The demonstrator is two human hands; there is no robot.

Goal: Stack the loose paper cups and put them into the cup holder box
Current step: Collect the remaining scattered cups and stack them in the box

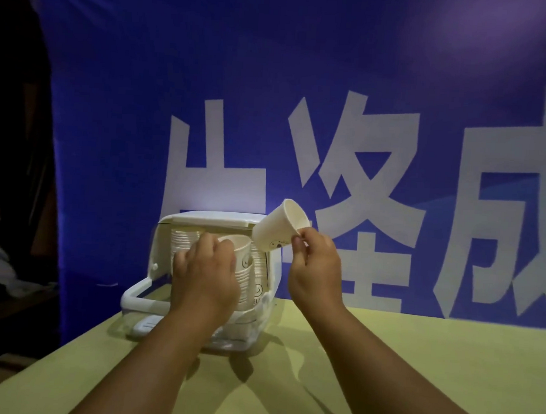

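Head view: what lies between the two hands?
Head view: between the left hand and the right hand, which pinches a loose cup, lie the cup stack the left hand grips, stored cups in the cup holder box, and its right wall.

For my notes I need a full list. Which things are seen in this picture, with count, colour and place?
box: one, white, lid open, on the table.
cups in box: many, white, stacked inside; number unclear.
cup stack: one, white, at the box's front, in the left hand.
single cup: one, white, tilted, above the box's right side.
table: one, yellow-green, below.
banner: one, blue with white characters, behind.
left hand: grips the cup stack.
right hand: pinches the single cup.
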